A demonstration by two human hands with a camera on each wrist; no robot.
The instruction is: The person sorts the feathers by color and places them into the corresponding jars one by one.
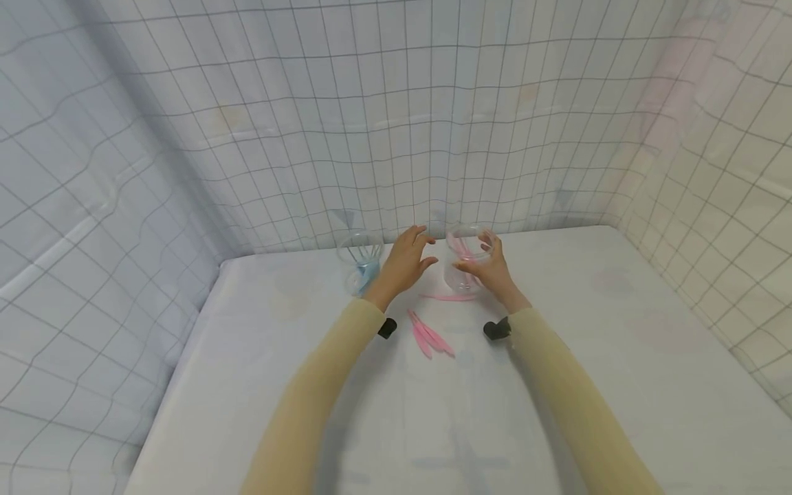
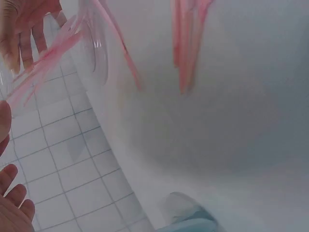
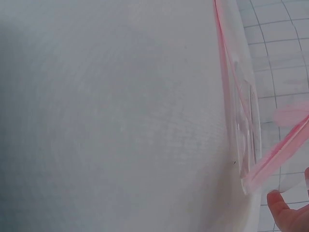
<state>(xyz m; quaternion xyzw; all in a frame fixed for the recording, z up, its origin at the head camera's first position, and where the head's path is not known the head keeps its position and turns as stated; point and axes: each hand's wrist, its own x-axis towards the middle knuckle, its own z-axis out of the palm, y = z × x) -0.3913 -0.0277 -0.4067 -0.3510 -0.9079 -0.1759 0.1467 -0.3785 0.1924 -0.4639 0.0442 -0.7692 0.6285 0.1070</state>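
My right hand (image 1: 497,273) grips the upper part of a clear plastic cup (image 1: 454,280), with thumb and fingers round its sides. Slender pink pieces (image 3: 285,147) stand inside that cup; their exact kind is unclear. To its left my left hand (image 1: 402,267) hovers with fingers spread loosely, holding nothing. A single pink strip (image 1: 450,298) lies flat just in front of the gripped cup. Nearer on the table is a small bunch of similar pink pieces (image 1: 428,335), narrow at one end and wider at the other.
Left of my left hand stands a second clear cup (image 1: 350,280) with blue pieces (image 1: 368,269) in it. Both cups are close to the table's back edge, before a grid-patterned white curtain (image 1: 383,151). A white cloth covers the table (image 1: 557,426); similar curtains hang at both sides.
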